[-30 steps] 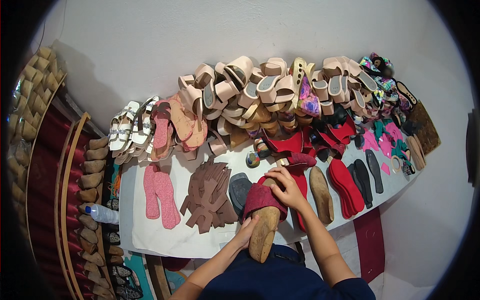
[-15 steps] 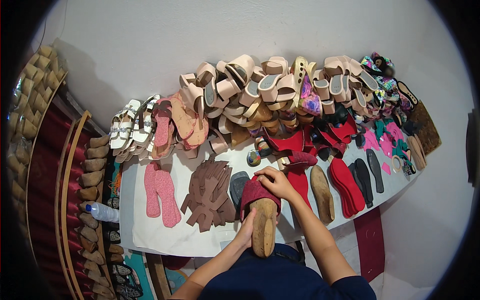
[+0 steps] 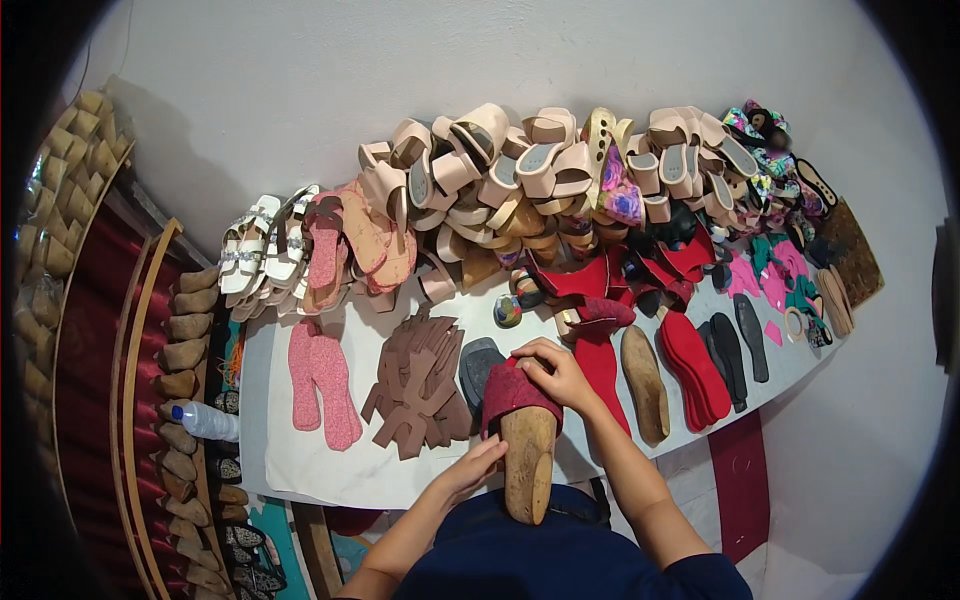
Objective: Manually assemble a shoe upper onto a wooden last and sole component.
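A wooden shoe last (image 3: 528, 465) stands out toward me over the table's near edge, its heel end nearest my body. A dark red shoe upper (image 3: 510, 392) wraps its far, toe end. My right hand (image 3: 550, 372) grips the upper and toe from above, fingers curled over the far end. My left hand (image 3: 478, 465) lies at the last's left side, fingers stretched out with the tips at its edge; it does not wrap round it. Left of the upper lie dark grey soles (image 3: 480, 365) and a pile of brown cut straps (image 3: 415, 385).
Pink soles (image 3: 325, 385), a bare wooden last (image 3: 643, 385), red soles (image 3: 692, 370) and black soles (image 3: 722, 360) lie along the table (image 3: 275, 470). Beige heeled sandals (image 3: 560, 170) are heaped behind. A rack of lasts (image 3: 185, 360) and a water bottle (image 3: 208, 422) stand left.
My left hand has loosened from the last and slid slightly left, its fingers straighter. The last has shifted slightly toward me. My right hand keeps its hold on the toe end.
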`<state>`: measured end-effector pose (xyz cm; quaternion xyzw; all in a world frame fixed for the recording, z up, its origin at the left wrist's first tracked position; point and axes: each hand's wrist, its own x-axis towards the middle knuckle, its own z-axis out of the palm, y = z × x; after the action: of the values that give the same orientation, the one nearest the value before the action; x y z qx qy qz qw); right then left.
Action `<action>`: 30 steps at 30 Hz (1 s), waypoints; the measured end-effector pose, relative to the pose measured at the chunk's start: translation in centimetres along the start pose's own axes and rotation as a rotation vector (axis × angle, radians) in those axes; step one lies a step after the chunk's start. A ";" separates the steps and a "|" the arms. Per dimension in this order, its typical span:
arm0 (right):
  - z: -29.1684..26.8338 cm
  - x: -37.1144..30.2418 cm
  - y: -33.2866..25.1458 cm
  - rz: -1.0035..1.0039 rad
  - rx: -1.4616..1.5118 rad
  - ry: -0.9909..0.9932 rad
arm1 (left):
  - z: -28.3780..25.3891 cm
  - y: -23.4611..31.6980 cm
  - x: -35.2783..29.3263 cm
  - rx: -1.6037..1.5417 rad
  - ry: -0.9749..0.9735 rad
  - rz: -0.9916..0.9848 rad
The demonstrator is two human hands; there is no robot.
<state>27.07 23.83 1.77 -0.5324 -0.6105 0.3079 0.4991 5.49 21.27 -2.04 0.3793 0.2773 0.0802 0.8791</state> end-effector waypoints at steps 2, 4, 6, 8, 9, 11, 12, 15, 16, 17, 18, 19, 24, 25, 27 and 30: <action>-0.1 -0.1 0.0 -0.007 -0.004 0.011 | 0.0 1.6 -0.3 0.092 -0.051 -0.021; -0.2 -0.1 0.0 -0.016 -0.008 0.019 | -0.5 2.3 -0.7 0.529 -0.195 -0.203; -0.2 0.0 -0.3 -0.021 -0.013 0.012 | -3.3 1.8 -0.9 0.556 -0.294 -0.290; -0.3 -0.1 -0.1 -0.022 -0.014 0.014 | -4.8 2.8 -1.8 0.808 -0.385 -0.211; -0.4 -0.2 0.1 -0.024 -0.014 0.014 | -5.1 3.8 -2.1 0.664 -0.271 -0.198; -0.3 -0.2 0.1 -0.018 -0.017 0.002 | -5.8 5.2 -1.4 0.489 0.024 -0.087; 0.0 0.0 -0.2 -0.015 -0.019 -0.009 | -7.1 4.8 -0.7 0.335 0.133 0.008; 0.1 0.2 0.0 -0.010 -0.025 -0.025 | -3.2 6.6 2.0 0.124 0.324 0.193; 0.4 0.3 -0.1 -0.015 -0.025 -0.028 | -2.7 6.4 2.8 0.124 0.327 0.198; 0.6 0.4 -0.2 0.050 0.026 -0.027 | -2.6 6.2 3.7 0.014 0.259 0.238; 0.8 0.5 -0.3 0.115 0.076 -0.025 | -2.4 6.0 4.2 -0.096 0.189 0.277; 0.5 0.5 -0.1 0.116 0.073 -0.020 | -2.0 6.0 4.5 -0.142 0.186 0.262; -2.2 0.9 -0.2 0.277 0.287 -0.247 | -1.1 6.3 4.4 -0.113 0.169 0.244; -2.6 1.2 -0.1 0.240 0.255 -0.261 | -1.1 6.5 4.6 -0.090 0.165 0.236; -2.9 1.2 -0.2 0.235 0.269 -0.258 | -0.8 6.6 4.5 -0.094 0.169 0.231; -3.2 1.3 -0.4 0.240 0.290 -0.264 | -0.6 6.8 4.4 -0.103 0.189 0.233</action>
<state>29.97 24.43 3.53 -0.4788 -0.5524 0.5165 0.4460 9.25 27.93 0.57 0.3542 0.3087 0.2310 0.8520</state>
